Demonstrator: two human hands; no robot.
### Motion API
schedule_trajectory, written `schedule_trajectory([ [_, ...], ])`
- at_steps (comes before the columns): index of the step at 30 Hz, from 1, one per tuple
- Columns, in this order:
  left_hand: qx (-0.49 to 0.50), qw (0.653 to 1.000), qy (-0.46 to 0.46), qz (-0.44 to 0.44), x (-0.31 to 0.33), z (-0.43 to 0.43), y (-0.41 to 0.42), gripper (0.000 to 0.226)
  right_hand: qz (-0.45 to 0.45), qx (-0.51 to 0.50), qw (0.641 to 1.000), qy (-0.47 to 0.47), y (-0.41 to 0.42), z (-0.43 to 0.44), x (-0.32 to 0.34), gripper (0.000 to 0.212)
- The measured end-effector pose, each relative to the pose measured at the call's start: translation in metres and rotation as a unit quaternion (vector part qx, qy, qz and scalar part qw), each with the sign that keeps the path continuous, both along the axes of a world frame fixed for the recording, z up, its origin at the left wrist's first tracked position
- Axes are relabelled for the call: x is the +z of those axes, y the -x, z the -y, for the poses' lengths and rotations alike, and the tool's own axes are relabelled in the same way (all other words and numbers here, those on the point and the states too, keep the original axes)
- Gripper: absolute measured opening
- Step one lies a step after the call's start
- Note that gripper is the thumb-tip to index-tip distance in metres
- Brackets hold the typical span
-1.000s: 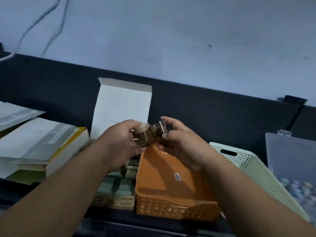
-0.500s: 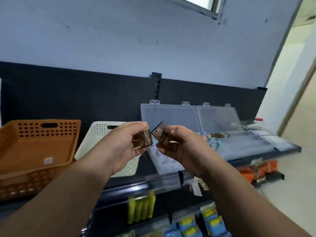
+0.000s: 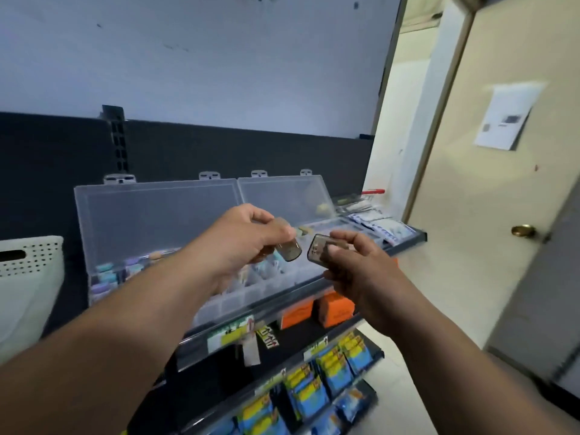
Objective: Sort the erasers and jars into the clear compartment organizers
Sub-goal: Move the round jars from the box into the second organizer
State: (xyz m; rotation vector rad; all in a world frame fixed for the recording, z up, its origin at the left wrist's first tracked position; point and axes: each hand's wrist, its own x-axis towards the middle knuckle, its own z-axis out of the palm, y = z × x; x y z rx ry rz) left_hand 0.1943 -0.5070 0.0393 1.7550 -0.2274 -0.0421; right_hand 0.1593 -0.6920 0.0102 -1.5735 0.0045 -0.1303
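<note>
- The small smoky-brown translucent jar [image 3: 288, 250] sits pinched in the fingertips of the left hand [image 3: 243, 243], tipped sideways with its open mouth facing right, above the front of the left clear plastic compartment organizer [image 3: 157, 215]
- Its matching smoky translucent lid [image 3: 320, 248] is pinched between thumb and fingers of the right hand [image 3: 357, 271]; jar and lid are just apart, where a second ago they were pressed together as one piece
- Both organizers stand open on the black shelf [image 3: 408, 243], lids leaning back; pastel erasers [image 3: 106, 276] fill the left one's compartments, and the right clear organizer [image 3: 282, 193] holds a few yellowish items
- The view has swung right since half a second ago: the orange basket has gone and only an edge of the white perforated basket [image 3: 29, 262] remains at left
- A cream door [image 3: 502, 183] with a brass knob now shows at right
</note>
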Motion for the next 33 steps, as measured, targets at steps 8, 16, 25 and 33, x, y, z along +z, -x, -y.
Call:
schedule_trajectory([
  [8,-0.015,0.994,-0.103,0.035,0.012,0.068,-0.122,0.037,0.017,-0.053,0.978,0.201,-0.108,0.095,0.001,0.051],
  [16,0.02,0.973,-0.22,0.069,-0.001,0.142,-0.215,0.04,0.036,-0.054,0.949,0.309,-0.206,0.165,0.001,0.043],
  [25,0.092,0.945,-0.31,0.043,-0.037,0.187,-0.282,0.028,0.075,0.064,0.885,0.456,-0.327,0.192,-0.006,0.044],
  [33,0.143,0.895,-0.424,0.004,-0.054,0.214,-0.324,0.012,0.11,0.21,0.805,0.544,-0.406,0.196,-0.022,0.017],
])
